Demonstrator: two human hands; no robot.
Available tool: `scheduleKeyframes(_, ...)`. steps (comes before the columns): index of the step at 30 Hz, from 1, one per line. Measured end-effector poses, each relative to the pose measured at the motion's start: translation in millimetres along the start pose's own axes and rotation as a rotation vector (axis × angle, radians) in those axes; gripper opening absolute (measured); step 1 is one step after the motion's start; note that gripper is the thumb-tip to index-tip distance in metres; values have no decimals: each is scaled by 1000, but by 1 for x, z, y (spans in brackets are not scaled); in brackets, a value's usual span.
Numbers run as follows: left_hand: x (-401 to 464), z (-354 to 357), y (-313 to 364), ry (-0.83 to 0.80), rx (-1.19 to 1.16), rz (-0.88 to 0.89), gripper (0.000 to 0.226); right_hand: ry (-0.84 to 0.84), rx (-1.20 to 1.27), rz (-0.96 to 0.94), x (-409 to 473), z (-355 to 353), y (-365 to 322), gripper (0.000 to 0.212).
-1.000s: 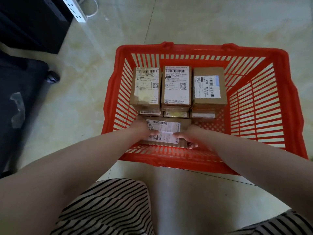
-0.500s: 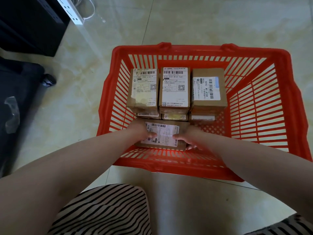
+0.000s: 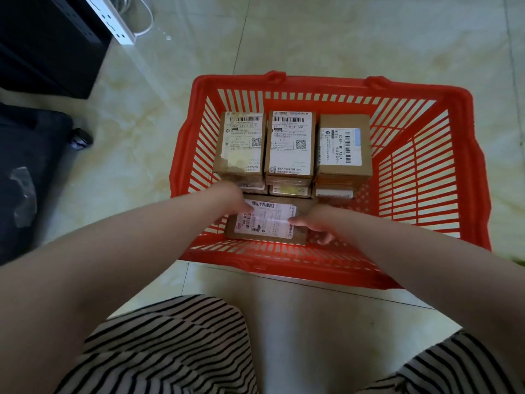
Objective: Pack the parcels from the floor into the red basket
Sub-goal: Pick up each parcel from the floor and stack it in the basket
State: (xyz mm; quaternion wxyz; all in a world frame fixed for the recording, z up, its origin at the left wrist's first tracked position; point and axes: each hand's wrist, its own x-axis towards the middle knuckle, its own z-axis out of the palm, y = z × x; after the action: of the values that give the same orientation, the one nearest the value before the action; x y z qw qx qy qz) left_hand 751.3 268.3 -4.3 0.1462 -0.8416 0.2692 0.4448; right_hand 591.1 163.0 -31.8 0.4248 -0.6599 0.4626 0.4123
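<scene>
- Head view: my left hand and right hand are both down inside the basket, one at each end of a flat parcel that lies label-up in the near row.
- My left fingers are curled over the parcel's left end, thumb tip on the label; my right thumb presses the label's right edge with the other fingers tucked round the far end. So both hands are clamped on it.
- The parcel is at the basket's near wall, just in front of the stacks: three piles of boxes side by side, against the far and left walls.
- I judge the step is seating this parcel. To do it well I would keep it level, slide it snug against the stacks, and let go only once it lies flat on the basket floor.
- The right side of the basket holds nothing that I can see, so later parcels can go there.
- The basket stands on a pale glossy tile floor; it may slide if I push hard.
- I see no parcels left on the tiles in this view.
- A dark cabinet and white power strip sit far left, a dark bag below them; my striped clothing fills the bottom.
</scene>
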Motion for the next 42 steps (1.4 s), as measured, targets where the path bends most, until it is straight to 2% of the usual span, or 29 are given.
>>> scheduleKeyframes(2, -22, -21, 3, -85, -109, -96, 56, 15, -69, 5, -22, -6, -4, 71)
scheduleKeyframes(4, -51, -37, 7, -97, -176, -118, 50, 55, -103, -15, -52, -12, -8, 63)
scheduleKeyframes(6, -89, -54, 14, -30, -251, -43, 38, 101, -53, -85, -87, -21, -9, 38)
scheduleKeyframes(7, -110, -64, 18, 6, -359, -19, 31, 105, 36, -118, -109, -26, -7, 25)
scheduleKeyframes(10, -164, -80, 36, -42, -626, 43, 31, 97, 438, -141, -162, -41, -4, 21)
scheduleKeyframes(14, -267, -97, 72, 68, -746, 156, 31, 118, 772, -96, -271, -67, 22, 23)
scheduleKeyframes(17, -344, -110, 108, 118, -842, 208, 24, 176, 1089, -95, -356, -83, 61, 16)
scheduleKeyframes(22, -433, -110, 198, 29, -808, 312, 9, 312, 1390, -21, -451, -110, 157, 10)
scheduleKeyframes(26, -480, -85, 295, -9, -804, 387, 16, 434, 1587, 59, -506, -133, 261, 12)
scheduleKeyframes(30, -530, -49, 397, -123, -706, 446, 16, 552, 1664, 127, -558, -153, 377, 11)
scheduleKeyframes(35, -575, -4, 499, -237, -620, 478, 37, 674, 1747, 188, -606, -180, 496, 14)
scheduleKeyframes(38, -600, 4, 543, -246, -605, 487, 25, 732, 1826, 229, -620, -197, 541, 22)
scheduleKeyframes(42, -617, 13, 596, -250, -548, 501, 21, 741, 1908, 281, -626, -219, 586, 30)
